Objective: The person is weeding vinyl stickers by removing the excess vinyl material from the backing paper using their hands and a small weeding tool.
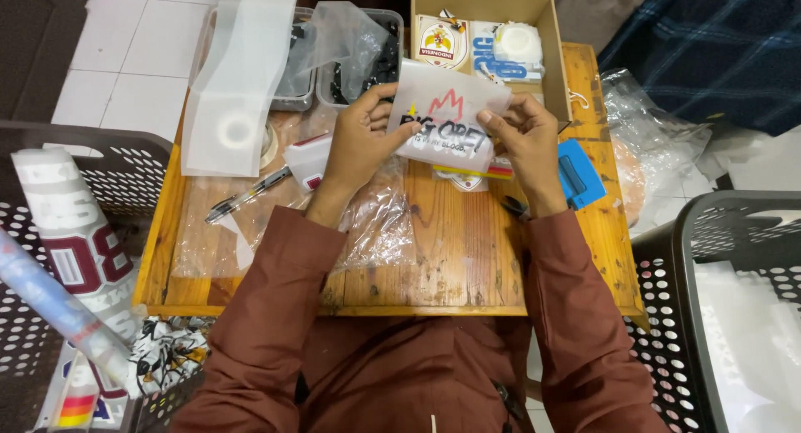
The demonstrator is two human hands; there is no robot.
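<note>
1. The left hand [360, 137] and right hand [524, 137] each pinch one side of a translucent sheet [450, 116] printed in black and red.
2. They hold the sheet above a wooden table [450, 249], just before an open cardboard box [484, 32].
3. A blue squeegee [580, 174] lies right of the right hand; a pen [246, 195] lies left of the left hand.

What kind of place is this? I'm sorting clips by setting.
Likely a small home packing spot on a tiled floor: a low wooden table, a cardboard box of stickers, plastic baskets alongside.

Cardboard box [557, 41] behind sheet [446, 120], on table [450, 258].
</note>
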